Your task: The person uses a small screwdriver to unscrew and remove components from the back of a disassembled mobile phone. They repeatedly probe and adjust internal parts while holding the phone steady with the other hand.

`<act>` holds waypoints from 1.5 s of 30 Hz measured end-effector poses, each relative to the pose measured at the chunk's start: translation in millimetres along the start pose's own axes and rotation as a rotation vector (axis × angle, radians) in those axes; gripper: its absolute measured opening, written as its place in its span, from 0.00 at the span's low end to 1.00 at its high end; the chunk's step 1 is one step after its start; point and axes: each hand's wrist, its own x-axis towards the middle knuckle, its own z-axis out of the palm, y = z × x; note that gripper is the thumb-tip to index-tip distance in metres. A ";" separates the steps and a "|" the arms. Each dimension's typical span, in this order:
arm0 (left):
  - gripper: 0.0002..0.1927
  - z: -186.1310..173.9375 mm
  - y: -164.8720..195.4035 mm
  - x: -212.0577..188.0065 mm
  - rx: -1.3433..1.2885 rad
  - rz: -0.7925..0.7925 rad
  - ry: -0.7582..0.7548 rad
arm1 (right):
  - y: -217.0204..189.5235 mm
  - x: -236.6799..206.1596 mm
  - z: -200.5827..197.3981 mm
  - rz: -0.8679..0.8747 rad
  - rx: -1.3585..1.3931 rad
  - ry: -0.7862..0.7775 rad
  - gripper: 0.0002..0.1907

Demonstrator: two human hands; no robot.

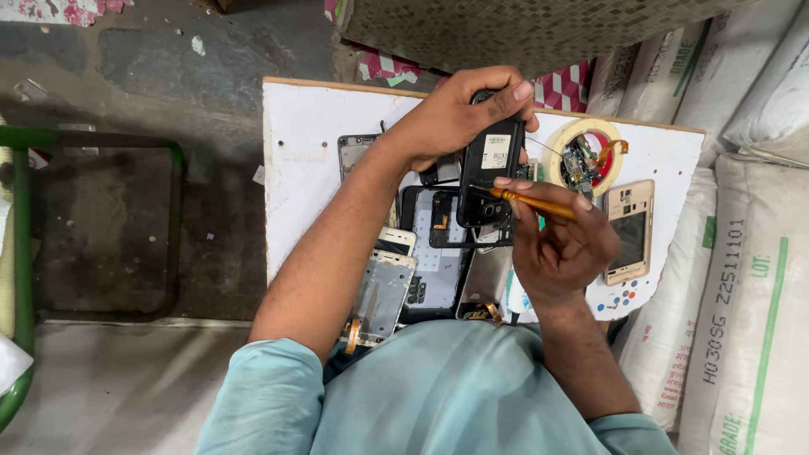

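My left hand (455, 114) grips the top of a black mobile phone (490, 173) with its back off, held upright over a white board (303, 160). My right hand (560, 248) holds an orange-handled screwdriver (533, 203), and its tip touches the lower part of the phone's open back. Under the phone lie several dismantled phone parts, among them a black frame (438, 244) and a silver chassis (383, 295).
A roll of tape (563, 139) with a small circuit board inside it lies at the board's far right. A gold phone body (630, 232) rests beside it. White woven sacks (742, 295) crowd the right side. A green metal frame (21, 253) stands at the left.
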 end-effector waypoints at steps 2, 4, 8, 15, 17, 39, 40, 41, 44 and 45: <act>0.24 -0.3 -0.2 0.3 0.020 0.014 0.000 | 0.5 0.6 0.1 -0.022 -0.008 -0.011 0.31; 0.24 -1.0 -0.3 -0.7 0.006 0.018 -0.002 | 0.0 0.7 0.2 -0.008 0.004 -0.010 0.31; 0.24 -2.3 -1.5 -0.3 0.022 0.010 0.004 | -1.2 0.7 1.2 -0.012 0.000 -0.006 0.30; 0.24 -4.4 -7.0 1.8 0.091 0.058 0.010 | -1.4 3.8 -1.0 -0.006 0.002 -0.036 0.29; 0.25 -4.1 -7.4 2.9 0.076 0.082 -0.008 | -2.0 4.4 -1.9 -0.011 0.000 -0.055 0.28; 0.23 -2.7 -7.3 1.8 0.039 -0.011 0.022 | -10.3 18.3 -2.9 0.083 -0.130 -0.124 0.22; 0.24 -2.8 -8.0 2.2 0.082 0.039 0.020 | -8.2 21.5 -2.7 0.007 -0.129 -0.116 0.23; 0.25 -2.8 -8.7 2.3 0.124 0.087 0.017 | -6.9 24.2 -3.1 -0.067 -0.128 -0.109 0.24; 0.25 -3.8 -9.4 1.3 0.070 0.096 0.007 | -7.2 29.8 -10.1 -0.099 -0.077 -0.196 0.23; 0.25 -3.4 -9.3 0.2 0.037 0.058 0.009 | -8.3 30.6 -13.1 -0.086 -0.077 -0.236 0.22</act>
